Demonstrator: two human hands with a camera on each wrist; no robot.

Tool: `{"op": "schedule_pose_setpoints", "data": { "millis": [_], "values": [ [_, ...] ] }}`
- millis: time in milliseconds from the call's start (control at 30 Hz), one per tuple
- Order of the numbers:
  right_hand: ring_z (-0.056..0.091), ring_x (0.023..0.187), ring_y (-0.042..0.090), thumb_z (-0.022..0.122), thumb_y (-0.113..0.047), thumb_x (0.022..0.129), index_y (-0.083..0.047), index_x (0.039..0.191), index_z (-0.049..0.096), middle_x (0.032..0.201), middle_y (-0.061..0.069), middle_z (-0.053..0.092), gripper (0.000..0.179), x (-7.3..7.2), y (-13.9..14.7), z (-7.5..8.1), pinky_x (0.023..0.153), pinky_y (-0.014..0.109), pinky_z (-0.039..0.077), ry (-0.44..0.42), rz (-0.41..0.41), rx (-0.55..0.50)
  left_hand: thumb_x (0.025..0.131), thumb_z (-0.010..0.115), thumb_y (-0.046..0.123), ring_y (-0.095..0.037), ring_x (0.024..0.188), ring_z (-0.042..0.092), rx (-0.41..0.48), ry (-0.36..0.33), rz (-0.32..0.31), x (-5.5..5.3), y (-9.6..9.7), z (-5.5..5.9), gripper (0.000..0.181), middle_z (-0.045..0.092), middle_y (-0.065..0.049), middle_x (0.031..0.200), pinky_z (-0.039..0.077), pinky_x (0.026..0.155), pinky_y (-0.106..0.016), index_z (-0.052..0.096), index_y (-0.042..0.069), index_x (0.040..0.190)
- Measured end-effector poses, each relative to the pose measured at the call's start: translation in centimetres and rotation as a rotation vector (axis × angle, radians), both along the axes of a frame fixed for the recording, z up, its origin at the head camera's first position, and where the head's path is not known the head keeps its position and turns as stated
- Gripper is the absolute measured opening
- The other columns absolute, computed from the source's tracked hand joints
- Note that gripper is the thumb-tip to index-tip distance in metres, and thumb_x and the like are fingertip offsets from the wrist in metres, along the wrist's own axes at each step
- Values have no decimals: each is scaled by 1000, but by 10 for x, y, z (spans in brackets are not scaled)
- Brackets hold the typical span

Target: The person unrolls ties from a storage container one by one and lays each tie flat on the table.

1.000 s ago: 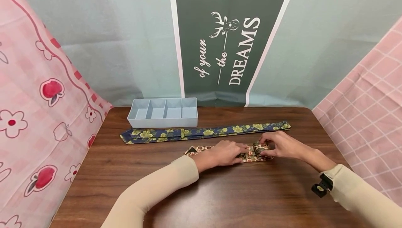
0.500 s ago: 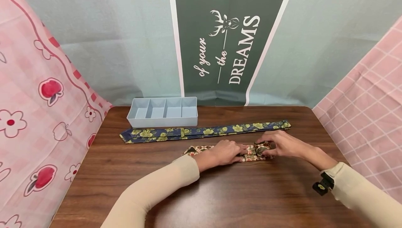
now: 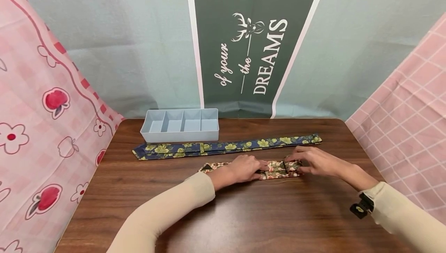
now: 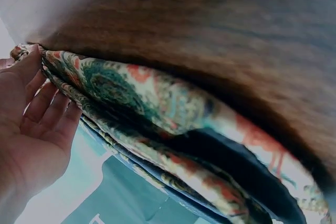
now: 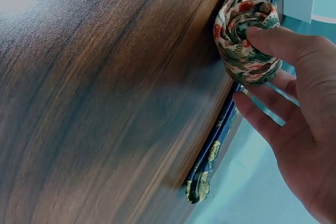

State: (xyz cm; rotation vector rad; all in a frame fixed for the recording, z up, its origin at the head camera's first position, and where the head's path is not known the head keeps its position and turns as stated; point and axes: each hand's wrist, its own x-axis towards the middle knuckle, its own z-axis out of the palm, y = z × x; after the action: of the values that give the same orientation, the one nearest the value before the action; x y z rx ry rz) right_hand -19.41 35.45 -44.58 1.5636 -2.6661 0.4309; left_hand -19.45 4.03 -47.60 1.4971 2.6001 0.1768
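A cream, red and green paisley necktie (image 3: pixel 276 166) lies lengthwise on the table, its right end wound into a coil (image 5: pixel 247 40). My right hand (image 3: pixel 315 161) holds that coil, thumb on its spiral face and fingers behind it in the right wrist view. My left hand (image 3: pixel 244 168) grips the flat part across its width, thumb at the near edge and fingers at the far one. Left of that hand, the tie's pointed end (image 3: pixel 208 167) shows a dark lining. The left wrist view shows its layers (image 4: pixel 157 98) gaping apart.
Beyond the paisley tie stretches a navy necktie with yellow flowers (image 3: pixel 230 146). Behind its left half stands a pale blue tray (image 3: pixel 181 136) with several compartments. Fabric curtains (image 3: pixel 153 52) enclose the wooden table (image 3: pixel 258 214) at the back and sides.
The paisley tie and my left hand have shifted slightly left. My right fingers have turned the coil, and its spiral face shows less in the head view. The navy tie and tray stay put.
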Motion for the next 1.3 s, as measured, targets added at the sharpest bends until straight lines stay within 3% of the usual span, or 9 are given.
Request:
{"op": "schedule_pose_setpoints", "data": {
  "millis": [167, 433, 667, 967, 1133, 1300],
  "values": [
    [71, 98, 16, 89, 2, 77, -13, 123, 74, 113, -3, 70, 51, 0, 4, 0, 75, 39, 60, 3, -26, 5, 105, 67, 39, -19, 119, 72, 5, -10, 0, 0, -5, 0, 45, 55, 8, 157, 59, 96, -32, 63, 28, 149],
    [73, 95, 19, 95, 2, 67, -12, 114, 71, 109, -2, 73, 54, -1, 10, -4, 75, 39, 62, 24, -39, -37, 106, 67, 38, -19, 114, 74, 13, -25, 9, 1, -15, 3, 45, 54, 7, 157, 58, 99, -31, 63, 27, 149],
    [73, 90, 10, 96, -22, 77, -20, 107, 73, 105, -8, 75, 38, 4, 4, -5, 70, 34, 61, 24, -110, -74, 106, 67, 37, -21, 113, 75, 26, -43, 17, 2, -21, 3, 45, 55, 5, 157, 58, 99, -32, 63, 25, 149],
    [69, 83, 5, 93, -14, 82, -21, 98, 72, 99, -10, 74, 27, 4, -1, -4, 65, 31, 58, -13, -163, -80, 105, 68, 36, -20, 118, 72, 30, -58, 19, 2, -29, 4, 45, 55, 5, 156, 57, 101, -34, 64, 25, 148],
    [72, 92, 9, 91, -10, 83, -14, 114, 76, 108, -6, 75, 35, 2, 2, -4, 71, 32, 61, -36, -129, -83, 105, 69, 35, -21, 117, 73, 46, -62, 24, 1, -35, 3, 44, 57, 4, 155, 58, 100, -35, 65, 25, 147],
    [65, 86, 9, 89, 0, 80, -9, 126, 77, 108, -4, 69, 49, 0, 7, -3, 68, 23, 51, -1, -22, -90, 105, 69, 36, -23, 116, 73, 47, -61, 36, 1, -41, 3, 44, 57, 5, 154, 59, 97, -37, 66, 25, 147]
  ]
}}
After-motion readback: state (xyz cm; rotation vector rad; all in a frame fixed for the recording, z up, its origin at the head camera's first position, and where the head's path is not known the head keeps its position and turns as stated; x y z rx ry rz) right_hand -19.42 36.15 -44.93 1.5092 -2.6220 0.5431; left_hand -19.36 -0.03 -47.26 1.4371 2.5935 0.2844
